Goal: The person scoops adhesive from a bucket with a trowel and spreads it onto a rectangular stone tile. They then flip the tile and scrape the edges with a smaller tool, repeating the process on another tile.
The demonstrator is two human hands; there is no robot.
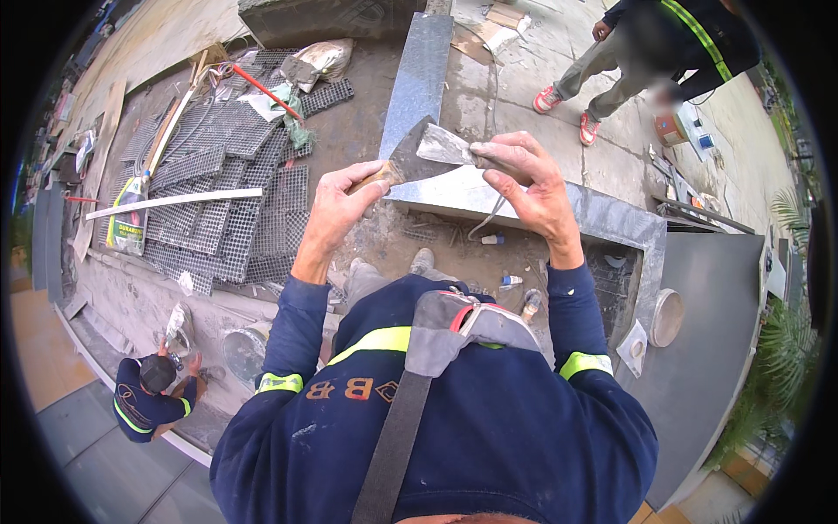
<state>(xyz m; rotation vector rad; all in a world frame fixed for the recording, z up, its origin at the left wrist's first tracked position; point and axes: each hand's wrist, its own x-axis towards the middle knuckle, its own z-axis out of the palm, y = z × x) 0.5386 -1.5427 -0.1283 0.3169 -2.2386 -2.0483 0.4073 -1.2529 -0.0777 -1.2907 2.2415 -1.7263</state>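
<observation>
My left hand (334, 208) is closed around the worn, yellowish handle of a broad-bladed tool with a dark blade (410, 155), like a wide scraper or trowel. Between the thumb and fingers of my right hand (543, 194) is the dark handle of a putty knife (444, 146). Its pale, smeared blade points left and overlaps the dark blade; whether they touch I cannot tell. Both tools are held up in front of me, over the corner of a grey stone-topped ledge (441, 190).
Black grid panels (205, 170) are piled at left, with a white strip (175, 203) and a red bar (266, 90) on top. A person (668, 44) stands far right; another (153, 393) works low at left. A bucket (247, 349) stands near that worker. Cables and bottles lie below the ledge.
</observation>
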